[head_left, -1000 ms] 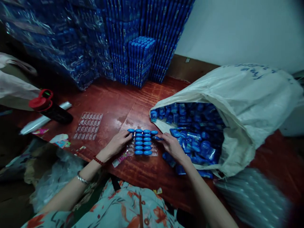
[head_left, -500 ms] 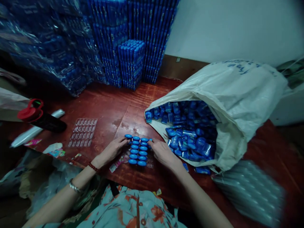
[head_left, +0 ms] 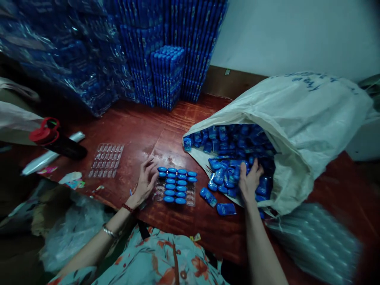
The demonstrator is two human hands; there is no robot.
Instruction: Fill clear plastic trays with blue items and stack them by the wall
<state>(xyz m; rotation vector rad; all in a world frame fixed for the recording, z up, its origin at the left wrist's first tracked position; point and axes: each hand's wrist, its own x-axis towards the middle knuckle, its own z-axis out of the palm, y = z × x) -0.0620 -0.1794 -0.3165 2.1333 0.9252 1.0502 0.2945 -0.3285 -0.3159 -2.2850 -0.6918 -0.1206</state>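
A clear plastic blister tray (head_left: 190,198) lies on the table in front of me. Small blue containers (head_left: 170,186) with rounded tops fill its two middle columns, and the back row reaches out to both sides. My left hand (head_left: 147,178) is beside the tray's left edge, fingers apart and holding nothing. Over at the mouth of a big white woven sack (head_left: 297,114), my right hand (head_left: 251,180) is among loose blue packs (head_left: 230,176), thumb and fingers spread; its fingertips partly overlap the packs. Two loose packs (head_left: 226,209) lie between the tray and the sack.
Another clear tray (head_left: 106,160) lies to the left, near a black bottle with a red lid (head_left: 44,134) and a plastic roll (head_left: 77,137). Tall stacks of blue packs (head_left: 168,77) stand at the back. More clear trays (head_left: 320,241) are stacked at front right.
Both hands have left the tray's back row, where blue containers now sit at its sides. My right hand has moved right into the sack's mouth; packs have shifted out onto the table.
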